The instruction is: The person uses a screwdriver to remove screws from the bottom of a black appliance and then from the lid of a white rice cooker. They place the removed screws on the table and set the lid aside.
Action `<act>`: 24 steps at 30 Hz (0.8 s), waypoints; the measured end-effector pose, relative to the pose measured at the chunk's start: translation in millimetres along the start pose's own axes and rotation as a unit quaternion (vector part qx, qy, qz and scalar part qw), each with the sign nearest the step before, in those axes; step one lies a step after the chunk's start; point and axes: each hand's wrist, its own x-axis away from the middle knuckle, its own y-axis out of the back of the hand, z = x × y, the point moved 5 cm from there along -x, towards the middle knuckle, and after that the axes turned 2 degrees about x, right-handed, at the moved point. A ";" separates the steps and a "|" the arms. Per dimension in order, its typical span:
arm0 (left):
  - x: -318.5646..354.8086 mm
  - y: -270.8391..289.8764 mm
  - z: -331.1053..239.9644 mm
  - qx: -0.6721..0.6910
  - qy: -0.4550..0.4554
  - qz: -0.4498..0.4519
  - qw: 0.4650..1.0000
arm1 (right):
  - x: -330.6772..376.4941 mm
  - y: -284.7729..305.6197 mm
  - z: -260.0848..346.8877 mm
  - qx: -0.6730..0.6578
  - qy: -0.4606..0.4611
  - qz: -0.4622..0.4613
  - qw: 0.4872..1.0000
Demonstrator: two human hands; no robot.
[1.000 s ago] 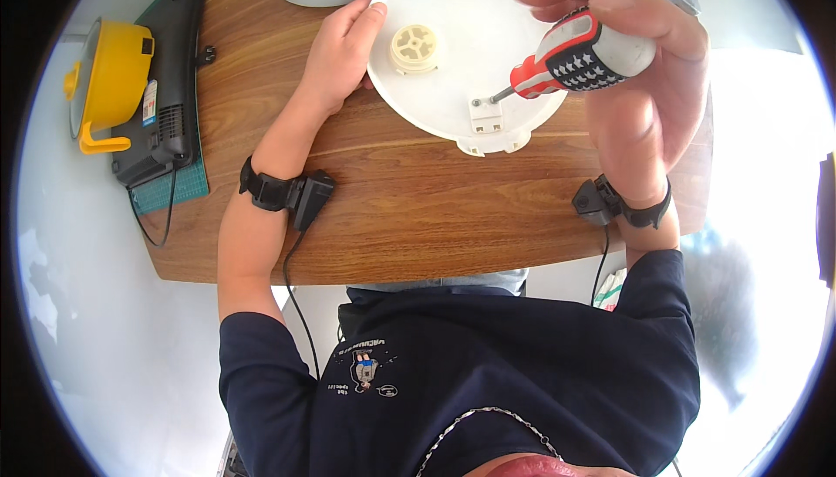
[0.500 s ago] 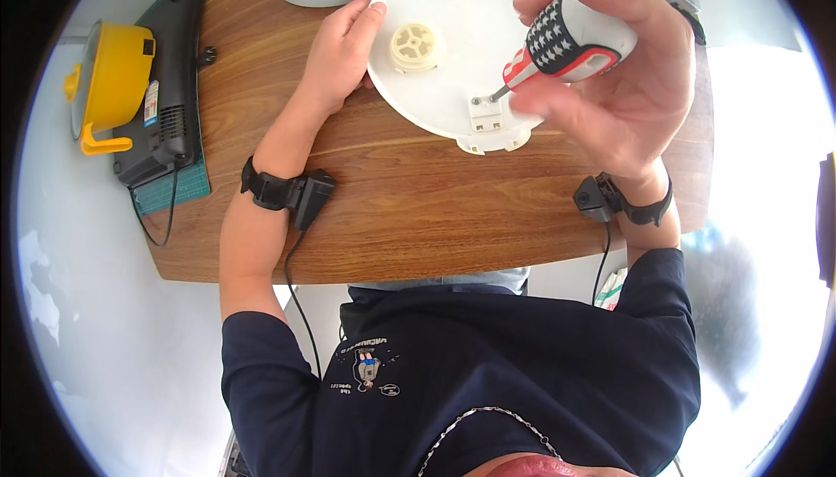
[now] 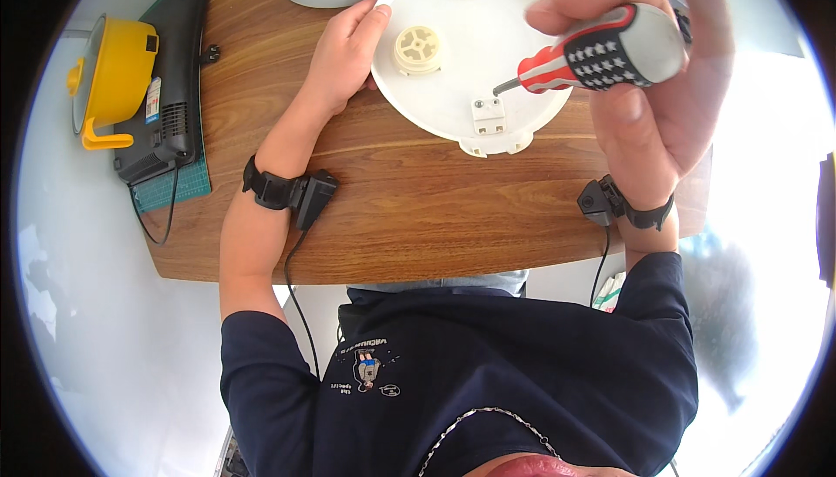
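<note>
Head view: well left of the round white lid [image 3: 461, 41] sat a yellow electric pot [image 3: 122, 72]. The left hand's [image 3: 344, 54] grip pinched the lid's left rim over the counter [image 3: 392, 198]. Above the lid's right side, a stubby screwdriver [image 3: 601, 54] lay loosely held in the right hand's [image 3: 679, 115] half-curled grip.

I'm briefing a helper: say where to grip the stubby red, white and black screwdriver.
Probably best by its thick, rounded handle, coming from the right. The broad butt points right, away from the round white plastic disc, while the thin metal shaft points left over it.
</note>
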 end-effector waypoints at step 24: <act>-4.8 2.4 5.3 0.000 -0.034 -0.002 0.999 | -7.7 30.9 -35.7 0.190 0.099 -0.046 0.976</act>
